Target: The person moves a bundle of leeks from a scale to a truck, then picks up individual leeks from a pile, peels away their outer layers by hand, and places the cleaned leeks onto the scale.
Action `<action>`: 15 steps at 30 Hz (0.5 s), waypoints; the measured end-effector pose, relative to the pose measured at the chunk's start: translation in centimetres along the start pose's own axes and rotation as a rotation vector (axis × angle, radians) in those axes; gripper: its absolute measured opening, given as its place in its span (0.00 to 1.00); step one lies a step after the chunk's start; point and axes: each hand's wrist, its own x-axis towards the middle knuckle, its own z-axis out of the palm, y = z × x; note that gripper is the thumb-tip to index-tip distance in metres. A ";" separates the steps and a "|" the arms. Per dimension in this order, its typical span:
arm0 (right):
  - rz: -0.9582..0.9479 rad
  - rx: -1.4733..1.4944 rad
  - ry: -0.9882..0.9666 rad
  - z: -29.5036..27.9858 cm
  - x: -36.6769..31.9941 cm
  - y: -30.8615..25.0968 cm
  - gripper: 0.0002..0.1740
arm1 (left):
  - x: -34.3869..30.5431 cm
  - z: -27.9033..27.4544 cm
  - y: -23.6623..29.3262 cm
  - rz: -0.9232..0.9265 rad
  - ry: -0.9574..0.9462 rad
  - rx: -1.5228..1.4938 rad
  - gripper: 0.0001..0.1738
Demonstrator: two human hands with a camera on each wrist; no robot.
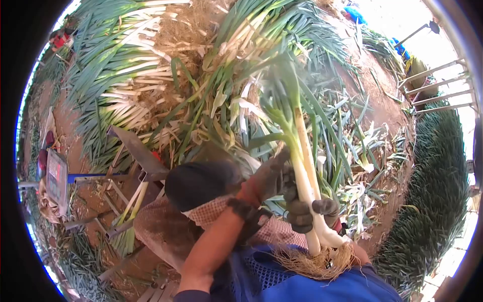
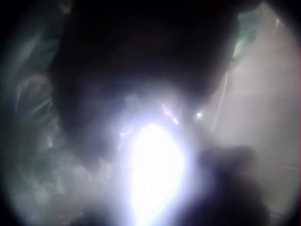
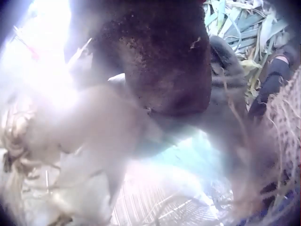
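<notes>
My bare left arm (image 1: pixel 212 247) reaches out, and my left hand (image 1: pixel 270 176) is close by my right hand (image 1: pixel 313 214), which has its fingers and thumb curled.

No text, label, brand, number or sign can be read in any of the three views. The flat panel (image 1: pixel 56 181) near the left edge of the head view carries small marks, too small and blurred to make out as letters or numbers.
</notes>
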 end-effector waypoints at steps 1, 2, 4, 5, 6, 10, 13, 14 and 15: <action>0.078 -0.027 -0.012 0.0 -0.2 0.2 0.33 | 0.3 0.3 0.1 0.095 -0.012 -0.078 0.30; 0.124 -0.072 0.010 -0.7 -0.8 0.6 0.33 | 0.4 0.8 0.6 0.191 -0.021 -0.156 0.30; 0.145 -0.216 0.111 -1.6 -1.2 1.0 0.33 | -0.7 0.6 1.9 0.324 -0.008 -0.211 0.29; 0.194 -0.233 0.113 -1.5 -1.2 0.9 0.33 | -1.1 0.5 2.0 0.337 0.040 -0.221 0.29; 0.241 -0.253 0.113 -1.3 -1.0 0.6 0.34 | -1.5 0.5 2.2 0.351 0.083 -0.228 0.29; 0.279 -0.759 0.255 -1.2 -1.1 -0.2 0.30 | -2.4 -0.7 2.3 0.319 0.121 -0.210 0.26; 0.320 -1.052 0.336 -0.6 -1.7 -0.5 0.32 | -2.3 -1.8 1.4 0.307 0.151 -0.218 0.25; 0.321 -1.117 0.356 -0.6 -1.9 -0.6 0.33 | -2.3 -2.1 1.3 0.304 0.173 -0.196 0.25; 0.334 -1.132 0.362 -0.3 -2.0 -0.6 0.32 | -2.3 -2.1 0.9 0.301 0.195 -0.173 0.24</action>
